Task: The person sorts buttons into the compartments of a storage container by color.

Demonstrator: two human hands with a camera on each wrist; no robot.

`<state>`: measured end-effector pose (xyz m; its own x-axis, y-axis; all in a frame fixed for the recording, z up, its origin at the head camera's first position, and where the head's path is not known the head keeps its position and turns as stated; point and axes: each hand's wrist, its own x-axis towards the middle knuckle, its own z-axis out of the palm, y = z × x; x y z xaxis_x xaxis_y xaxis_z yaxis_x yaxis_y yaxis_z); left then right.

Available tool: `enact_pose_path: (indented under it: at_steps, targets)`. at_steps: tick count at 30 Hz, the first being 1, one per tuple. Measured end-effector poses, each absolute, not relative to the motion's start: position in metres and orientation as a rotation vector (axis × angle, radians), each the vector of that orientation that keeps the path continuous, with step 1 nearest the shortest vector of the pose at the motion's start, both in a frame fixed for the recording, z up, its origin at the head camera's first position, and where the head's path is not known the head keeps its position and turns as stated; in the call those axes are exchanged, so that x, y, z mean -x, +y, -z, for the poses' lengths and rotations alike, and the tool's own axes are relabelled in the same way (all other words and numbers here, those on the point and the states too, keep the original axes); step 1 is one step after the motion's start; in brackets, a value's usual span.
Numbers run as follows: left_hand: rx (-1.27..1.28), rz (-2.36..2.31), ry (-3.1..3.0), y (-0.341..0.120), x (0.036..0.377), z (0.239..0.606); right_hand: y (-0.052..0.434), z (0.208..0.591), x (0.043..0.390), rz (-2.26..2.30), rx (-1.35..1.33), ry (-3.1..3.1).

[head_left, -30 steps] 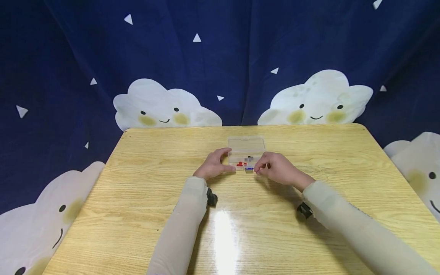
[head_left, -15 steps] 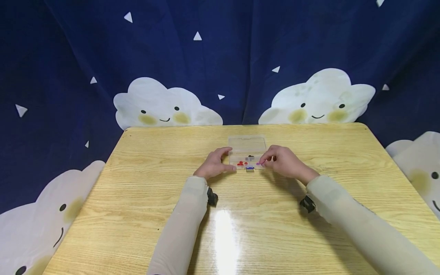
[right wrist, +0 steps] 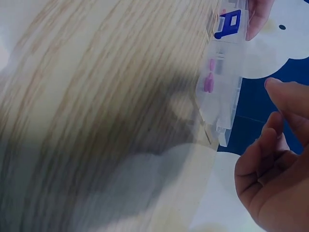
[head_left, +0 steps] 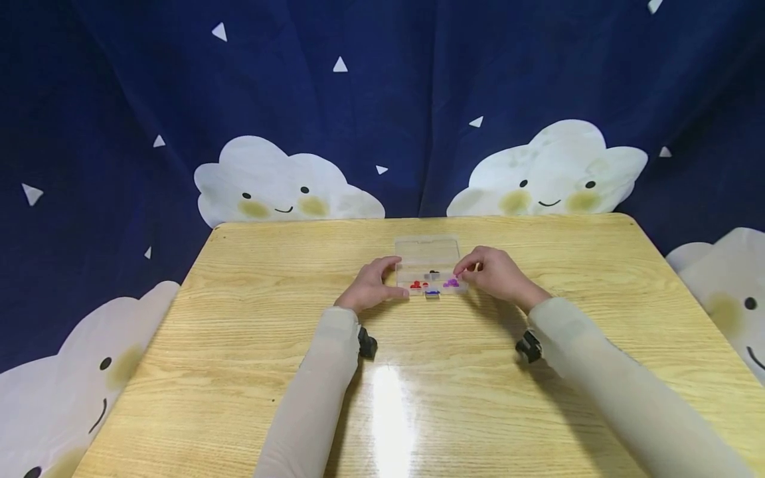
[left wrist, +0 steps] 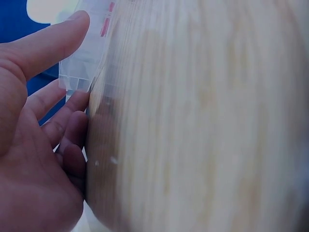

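Observation:
A clear plastic box (head_left: 404, 276) with its lid (head_left: 427, 249) tipped back stands toward the far side of the table. My left hand (head_left: 372, 284) grips its left end, thumb at the front corner and a finger at the back. Purple pieces (head_left: 451, 283) lie in the right front compartment, red pieces (head_left: 416, 285) in the left front one. My right hand (head_left: 493, 271) is over the right end, thumb and index drawn together close above the purple pieces. I cannot tell whether a small piece is between those fingertips. The blue latch (right wrist: 229, 24) is at the front.
Dark pieces (head_left: 434, 271) lie in a rear compartment of the box. The wooden table (head_left: 239, 372) extends toward me, and a dark blue curtain (head_left: 269, 79) with white clouds hangs behind its far edge.
My right hand has moved from the box's front edge back and slightly right, uncovering the purple pieces. My left hand stays at the box's left end.

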<state>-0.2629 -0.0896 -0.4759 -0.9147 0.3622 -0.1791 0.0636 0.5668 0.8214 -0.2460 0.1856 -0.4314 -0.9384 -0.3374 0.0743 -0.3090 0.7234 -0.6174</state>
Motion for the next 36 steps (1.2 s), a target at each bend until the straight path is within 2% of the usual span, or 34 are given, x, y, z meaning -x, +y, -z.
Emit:
enact_pose_path:
  at_steps: [22, 36]
  targets:
    - [-0.339, -1.281, 2.465, -0.091, 0.261, 0.482, 0.182, 0.454, 0.258, 1.117, 0.355, 2.853]
    - [-0.323, -1.287, 2.459, -0.090, 0.262, 0.477, 0.181, 0.454, 0.258, 1.075, 0.396, 2.871]
